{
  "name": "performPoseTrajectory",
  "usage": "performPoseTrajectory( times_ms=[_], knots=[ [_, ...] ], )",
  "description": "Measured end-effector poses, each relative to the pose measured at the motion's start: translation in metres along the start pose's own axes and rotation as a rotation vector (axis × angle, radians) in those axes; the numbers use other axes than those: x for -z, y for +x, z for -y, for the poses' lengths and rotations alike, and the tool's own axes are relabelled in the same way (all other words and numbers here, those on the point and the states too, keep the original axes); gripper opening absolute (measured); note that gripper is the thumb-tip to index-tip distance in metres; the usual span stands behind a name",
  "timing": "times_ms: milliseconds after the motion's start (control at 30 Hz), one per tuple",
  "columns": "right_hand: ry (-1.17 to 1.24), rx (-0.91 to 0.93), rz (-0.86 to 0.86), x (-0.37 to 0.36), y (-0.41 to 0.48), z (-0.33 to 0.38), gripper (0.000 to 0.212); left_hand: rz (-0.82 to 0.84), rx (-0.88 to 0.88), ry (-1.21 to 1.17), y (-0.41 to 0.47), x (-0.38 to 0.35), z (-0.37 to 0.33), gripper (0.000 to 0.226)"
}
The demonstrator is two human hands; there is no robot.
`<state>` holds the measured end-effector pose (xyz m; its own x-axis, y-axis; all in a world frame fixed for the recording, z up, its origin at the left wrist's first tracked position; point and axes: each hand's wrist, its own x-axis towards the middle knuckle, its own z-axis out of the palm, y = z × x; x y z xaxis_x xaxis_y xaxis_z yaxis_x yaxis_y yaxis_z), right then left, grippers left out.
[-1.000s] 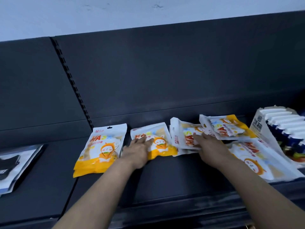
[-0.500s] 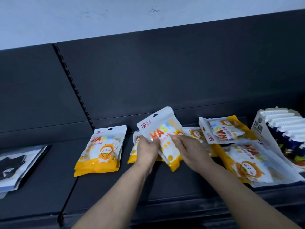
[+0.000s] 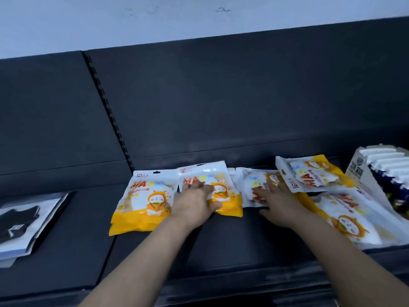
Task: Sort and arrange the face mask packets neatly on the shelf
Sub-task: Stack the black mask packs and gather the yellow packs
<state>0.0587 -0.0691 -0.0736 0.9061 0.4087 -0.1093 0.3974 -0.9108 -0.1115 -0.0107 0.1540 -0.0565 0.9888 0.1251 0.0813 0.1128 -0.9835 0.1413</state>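
Head view cuts off the stack of dark packs (image 3: 20,220) at the left edge, and its print is too blurred to read. The box (image 3: 358,171) of blue-and-white cartons at far right is cut off too, and what lies below it is a blur. Each hand hides part of the packet under it.

The shelf (image 3: 66,251) is dark and flat. Behind it stands a dark back panel (image 3: 221,96) split by a slotted upright (image 3: 106,107), with a pale wall (image 3: 155,18) above.

Five yellow-and-white mask packets show their fronts, all lying on the shelf; further edges under some cannot be counted. Packet one (image 3: 143,200) lies leftmost, just beside packet two (image 3: 225,189). The left hand (image 3: 194,202) presses on packet two, its grip spread flat. The right hand (image 3: 278,202) lies on packet three (image 3: 252,182), grip spread, fingers straight. Packet four (image 3: 309,173) rests tilted across packet three and packet five (image 3: 349,216), which lies askew near the shelf's front.
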Motion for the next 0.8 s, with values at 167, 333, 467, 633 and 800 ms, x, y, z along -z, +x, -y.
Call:
performPoseTrajectory(
  times_ms=[167,333,467,633,800],
  knots=[
    [-0.047,-0.093,0.021,0.0,0.013,0.001,0.061,0.126,-0.041,-0.109,0.003,0.003,0.013,0.055],
    [-0.13,-0.161,-0.163,-0.003,0.016,0.012,0.046,0.129,-0.089,-0.11,0.005,0.004,0.019,0.055],
    [-0.119,-0.255,-0.363,0.006,0.017,0.016,0.035,0.136,-0.123,-0.115,0.008,0.004,0.024,0.054],
    [-0.083,-0.188,-0.597,0.019,0.004,0.033,0.025,-0.024,-0.085,-0.229,0.017,0.017,0.007,0.05],
    [0.267,-0.139,-0.625,0.018,-0.016,0.039,0.029,0.282,0.038,-1.091,0.027,0.015,-0.041,0.053]
  ],
)
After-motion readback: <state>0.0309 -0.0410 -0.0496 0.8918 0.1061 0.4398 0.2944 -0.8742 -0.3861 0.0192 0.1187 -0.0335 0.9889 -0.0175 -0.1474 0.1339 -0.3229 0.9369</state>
